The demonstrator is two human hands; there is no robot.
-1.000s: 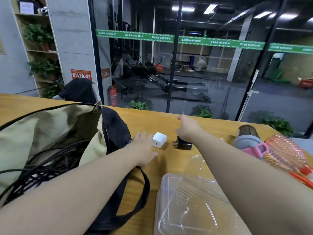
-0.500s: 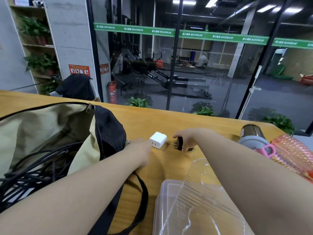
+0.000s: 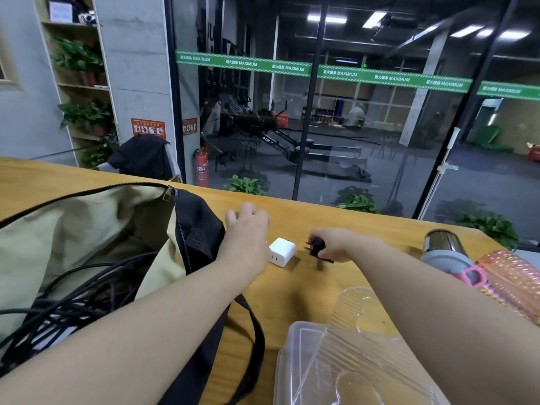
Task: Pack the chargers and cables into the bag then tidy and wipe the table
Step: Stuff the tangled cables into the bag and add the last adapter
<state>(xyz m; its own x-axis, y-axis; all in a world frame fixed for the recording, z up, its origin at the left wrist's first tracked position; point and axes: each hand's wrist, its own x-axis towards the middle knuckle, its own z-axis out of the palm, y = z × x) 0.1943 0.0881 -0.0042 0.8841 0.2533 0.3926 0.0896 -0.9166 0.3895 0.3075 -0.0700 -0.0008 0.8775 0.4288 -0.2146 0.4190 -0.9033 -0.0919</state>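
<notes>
Right hand (image 3: 333, 247) grips black charger (image 3: 317, 247), fingers + thumb curled round it, prongs poking out toward the left. Charger looks lifted just off the table (image 3: 336, 220), shadow under it, but can't tell for sure if it's clear of the wood.

Left hand (image 3: 248, 232) lies over the tabletop, palm down, fingers relaxed and loosely spread, holding nothing. It's just left of the white charger (image 3: 282, 252); can't tell if the hand's edge touches it. White charger sits on the table between the 2 hands, ports facing the camera, near the black one but apart from it.

Bag (image 3: 96, 229) on the left of the table, open, zip undone, tan lining showing, black outside. Black cables (image 3: 70, 299) piled inside it, tangled. Black strap (image 3: 251, 340) of the bag loops onto the table under the left forearm.

Front right: clear plastic box (image 3: 295, 369) w/ clear ribbed lid (image 3: 359, 343) lying tilted over it. Far right: metal flask (image 3: 442, 244) w/ grey + pink parts, next to a pink ribbed plastic container (image 3: 514, 276), touching or nearly so.

Behind the table: glass wall w/ green strip (image 3: 321, 72) across it, plants at its foot, red fire extinguisher (image 3: 201, 168) by the pillar, shelf w/ plants at far left, chair w/ black jacket (image 3: 143, 156) draped on it.
</notes>
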